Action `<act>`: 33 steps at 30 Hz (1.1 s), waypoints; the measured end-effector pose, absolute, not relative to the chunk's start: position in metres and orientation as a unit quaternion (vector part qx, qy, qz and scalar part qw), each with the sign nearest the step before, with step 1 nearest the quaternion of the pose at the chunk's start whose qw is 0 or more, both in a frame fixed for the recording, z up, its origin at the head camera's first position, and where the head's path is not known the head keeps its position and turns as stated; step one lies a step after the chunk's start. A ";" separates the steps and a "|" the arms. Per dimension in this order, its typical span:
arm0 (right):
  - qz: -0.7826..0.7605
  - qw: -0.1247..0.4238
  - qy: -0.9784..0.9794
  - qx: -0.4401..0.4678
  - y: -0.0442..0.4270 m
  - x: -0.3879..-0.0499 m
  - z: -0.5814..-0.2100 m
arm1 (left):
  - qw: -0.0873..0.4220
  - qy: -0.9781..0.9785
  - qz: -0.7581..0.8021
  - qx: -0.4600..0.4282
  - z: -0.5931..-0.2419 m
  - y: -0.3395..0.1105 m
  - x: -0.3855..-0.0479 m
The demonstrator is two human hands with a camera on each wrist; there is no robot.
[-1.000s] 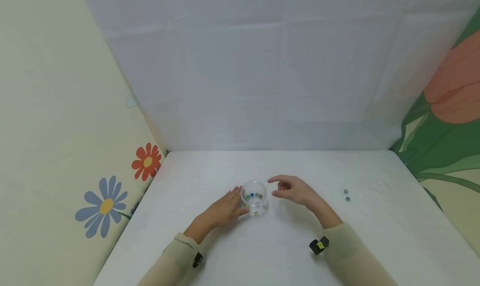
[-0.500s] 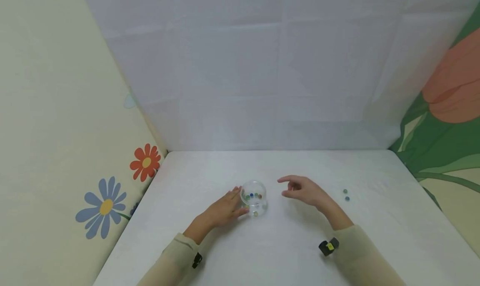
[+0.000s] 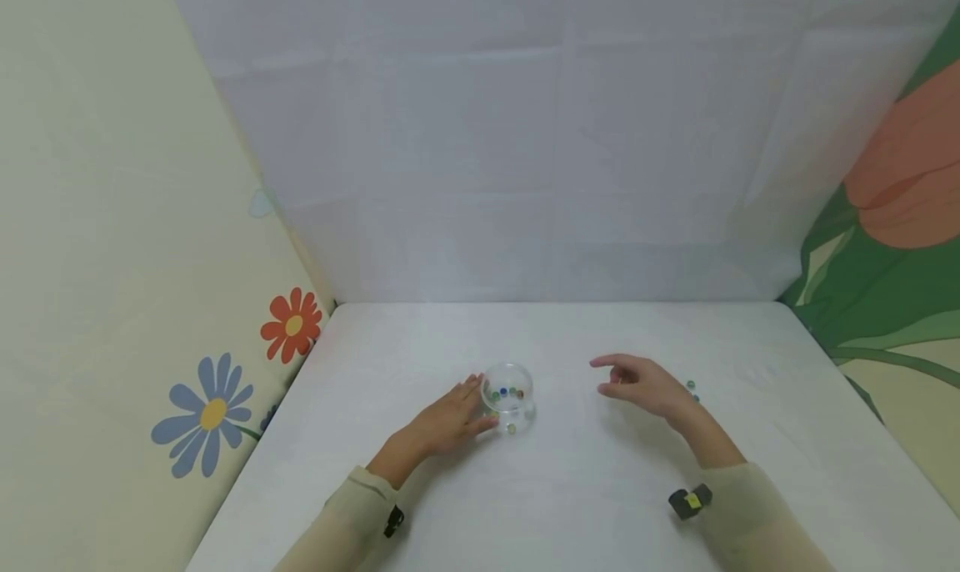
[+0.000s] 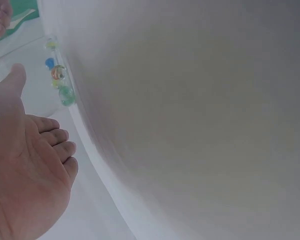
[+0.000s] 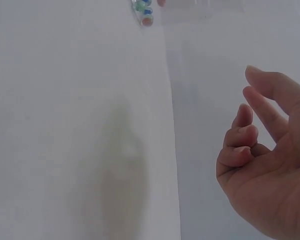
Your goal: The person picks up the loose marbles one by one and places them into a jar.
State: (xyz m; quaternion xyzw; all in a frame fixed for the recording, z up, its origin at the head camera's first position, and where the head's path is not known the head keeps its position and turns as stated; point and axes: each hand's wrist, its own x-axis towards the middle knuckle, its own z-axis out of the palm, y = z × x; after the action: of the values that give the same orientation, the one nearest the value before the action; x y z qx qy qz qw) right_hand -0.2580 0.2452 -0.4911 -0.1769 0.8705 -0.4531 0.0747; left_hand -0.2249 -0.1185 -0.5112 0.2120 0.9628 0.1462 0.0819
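A clear round cup point(image 3: 508, 409) stands at the middle of the white table with several glass marbles point(image 3: 504, 392) inside. My left hand point(image 3: 446, 418) rests against the cup's left side, fingers straight and thumb near its front. In the left wrist view, green, blue and orange-swirled marbles point(image 4: 66, 95) show beyond the fingers. Right of the cup and apart from it hovers my right hand point(image 3: 641, 384), holding nothing. The right wrist view shows its thumb point(image 5: 275, 82) and index finger extended with a gap between them, the other fingers bent.
Two loose marbles point(image 3: 691, 384) lie on the table just beyond my right wrist, one partly hidden by it. White cloth point(image 3: 555, 155) rises behind the table point(image 3: 450, 330). A flower-printed panel point(image 3: 112, 263) borders the left side, another point(image 3: 900, 305) the right.
My right hand has moved away from the cup to the right, towards the two loose marbles. My left hand and the cup have stayed in place.
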 end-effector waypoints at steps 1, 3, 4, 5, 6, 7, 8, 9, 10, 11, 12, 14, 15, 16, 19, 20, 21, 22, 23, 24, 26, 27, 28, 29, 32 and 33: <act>-0.453 0.074 0.872 -0.173 0.248 -0.258 -0.492 | 0.083 0.963 0.145 0.212 -0.511 -0.118 -0.225; -0.453 0.075 0.873 -0.165 0.254 -0.257 -0.492 | 0.083 0.962 0.148 0.213 -0.509 -0.118 -0.224; -0.452 0.075 0.874 -0.161 0.257 -0.257 -0.493 | 0.084 0.962 0.149 0.213 -0.509 -0.118 -0.224; -0.450 0.075 0.876 -0.158 0.259 -0.257 -0.493 | 0.084 0.962 0.147 0.214 -0.509 -0.119 -0.224; -0.450 0.075 0.877 -0.153 0.261 -0.258 -0.493 | 0.084 0.962 0.147 0.213 -0.508 -0.119 -0.223; -0.450 0.075 0.877 -0.150 0.264 -0.258 -0.493 | 0.085 0.962 0.147 0.212 -0.509 -0.119 -0.224; -0.448 0.075 0.878 -0.148 0.266 -0.258 -0.493 | 0.084 0.962 0.149 0.212 -0.509 -0.119 -0.224; -0.446 0.074 0.880 -0.144 0.268 -0.258 -0.493 | 0.084 0.963 0.145 0.211 -0.510 -0.119 -0.224; -0.445 0.073 0.881 -0.140 0.271 -0.259 -0.493 | 0.084 0.964 0.143 0.210 -0.511 -0.119 -0.224; -0.444 0.073 0.882 -0.137 0.273 -0.259 -0.492 | 0.084 0.964 0.141 0.210 -0.512 -0.120 -0.225; -0.444 0.073 0.883 -0.132 0.275 -0.259 -0.492 | 0.084 0.964 0.141 0.208 -0.512 -0.120 -0.225; -0.443 0.072 0.885 -0.122 0.281 -0.259 -0.492 | 0.081 0.964 0.140 0.211 -0.514 -0.120 -0.226; -0.444 0.073 0.885 -0.118 0.283 -0.258 -0.491 | 0.080 0.964 0.139 0.211 -0.515 -0.120 -0.227; -0.442 0.073 0.886 -0.116 0.286 -0.258 -0.491 | 0.080 0.964 0.140 0.212 -0.515 -0.120 -0.227; -0.438 0.070 0.889 -0.110 0.293 -0.256 -0.490 | 0.078 0.963 0.141 0.214 -0.515 -0.121 -0.228; -0.438 0.068 0.890 -0.110 0.296 -0.256 -0.490 | 0.078 0.963 0.142 0.214 -0.515 -0.121 -0.227; -0.437 0.066 0.890 -0.110 0.299 -0.255 -0.490 | 0.079 0.963 0.143 0.213 -0.515 -0.121 -0.227; -0.436 0.064 0.891 -0.111 0.302 -0.254 -0.491 | 0.079 0.963 0.143 0.213 -0.515 -0.121 -0.227; -0.437 0.062 0.891 -0.111 0.306 -0.254 -0.491 | 0.080 0.963 0.146 0.213 -0.515 -0.121 -0.227; -0.437 0.060 0.891 -0.110 0.309 -0.253 -0.492 | 0.081 0.963 0.147 0.212 -0.516 -0.120 -0.226; -0.434 0.055 0.893 -0.108 0.316 -0.253 -0.493 | 0.083 0.963 0.149 0.211 -0.516 -0.120 -0.226; -0.433 0.053 0.894 -0.107 0.320 -0.253 -0.494 | 0.083 0.963 0.149 0.211 -0.516 -0.120 -0.225; -0.432 0.051 0.894 -0.106 0.323 -0.253 -0.495 | 0.082 0.963 0.148 0.211 -0.516 -0.120 -0.225; -0.431 0.050 0.895 -0.104 0.327 -0.253 -0.496 | 0.081 0.963 0.147 0.211 -0.516 -0.120 -0.225; -0.430 0.051 0.896 -0.097 0.336 -0.254 -0.498 | 0.077 0.964 0.141 0.213 -0.517 -0.120 -0.225; -0.429 0.052 0.897 -0.095 0.339 -0.254 -0.499 | 0.076 0.964 0.140 0.214 -0.517 -0.120 -0.225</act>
State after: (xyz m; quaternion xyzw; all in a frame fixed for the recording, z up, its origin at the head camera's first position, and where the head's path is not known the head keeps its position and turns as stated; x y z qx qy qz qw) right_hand -0.2545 0.3387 -0.4988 -0.0952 0.8967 -0.4291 0.0521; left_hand -0.2249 -0.1199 -0.5169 0.2139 0.9638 0.1398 0.0763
